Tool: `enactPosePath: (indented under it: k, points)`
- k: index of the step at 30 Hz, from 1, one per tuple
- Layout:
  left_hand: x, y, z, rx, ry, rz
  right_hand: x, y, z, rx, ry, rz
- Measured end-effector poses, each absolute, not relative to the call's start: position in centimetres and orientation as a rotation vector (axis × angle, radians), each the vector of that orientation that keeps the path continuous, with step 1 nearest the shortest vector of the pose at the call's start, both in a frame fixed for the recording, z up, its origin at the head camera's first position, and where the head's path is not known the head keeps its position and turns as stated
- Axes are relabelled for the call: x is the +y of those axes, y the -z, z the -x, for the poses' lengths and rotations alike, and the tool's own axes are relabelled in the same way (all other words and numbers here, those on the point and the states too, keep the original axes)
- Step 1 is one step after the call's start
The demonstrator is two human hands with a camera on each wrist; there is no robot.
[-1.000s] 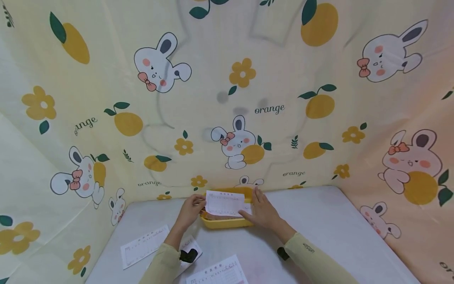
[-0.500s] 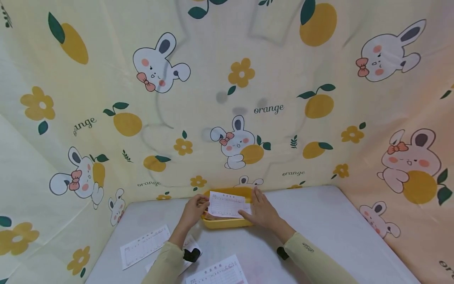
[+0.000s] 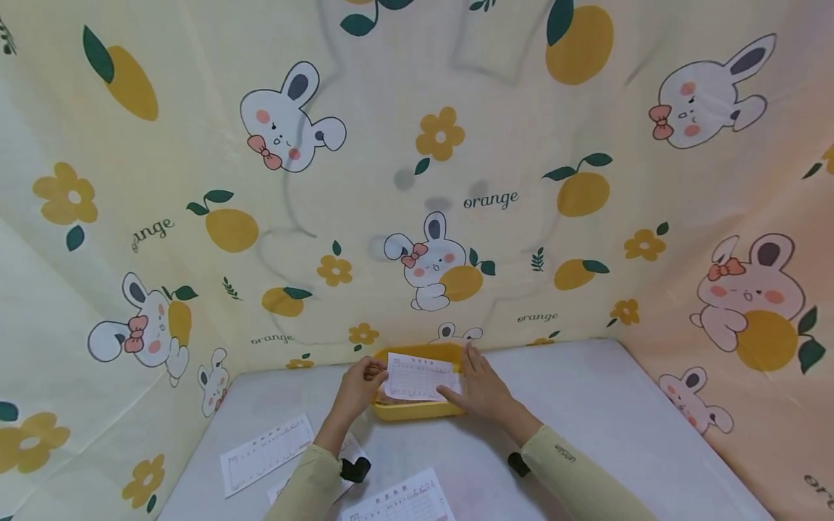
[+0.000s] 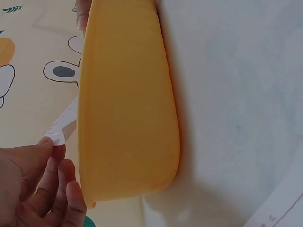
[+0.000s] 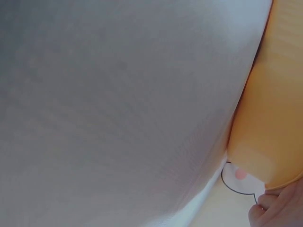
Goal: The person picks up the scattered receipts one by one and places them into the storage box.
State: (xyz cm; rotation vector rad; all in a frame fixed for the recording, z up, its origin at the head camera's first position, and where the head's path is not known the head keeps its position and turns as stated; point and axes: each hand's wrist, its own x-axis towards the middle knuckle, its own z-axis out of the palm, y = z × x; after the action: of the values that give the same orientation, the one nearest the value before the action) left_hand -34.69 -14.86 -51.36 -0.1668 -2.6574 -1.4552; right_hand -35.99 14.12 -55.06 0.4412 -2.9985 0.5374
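Observation:
A white printed paper slip with a ruled grid lies tilted in the mouth of a yellow plastic basket. My left hand pinches the slip's left edge between thumb and fingertip; the left wrist view shows this pinched paper corner beside the rim. At the basket's right end rests my right hand, fingers straight along the end and thumb reaching over the slip's right side. Only some of the right hand's fingers appear in the right wrist view, against the rim. The basket's contents under the slip are mostly hidden.
On the white table lie more printed slips: one slip at left, another slip partly under the left forearm, and a third slip at the front edge. A patterned curtain rises directly behind the basket.
The left hand and the slip have shifted slightly right and down into the basket. My right hand has stayed in place. The view has drifted a little.

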Motion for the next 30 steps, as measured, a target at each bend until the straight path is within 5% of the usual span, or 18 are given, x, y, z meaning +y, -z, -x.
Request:
enactPosePath:
  k: [30]
  points:
    - [-19.3, 51.7, 32.8, -2.625, 1.347, 0.153, 14.1, 55.1, 36.0, -3.009, -0.522, -0.465]
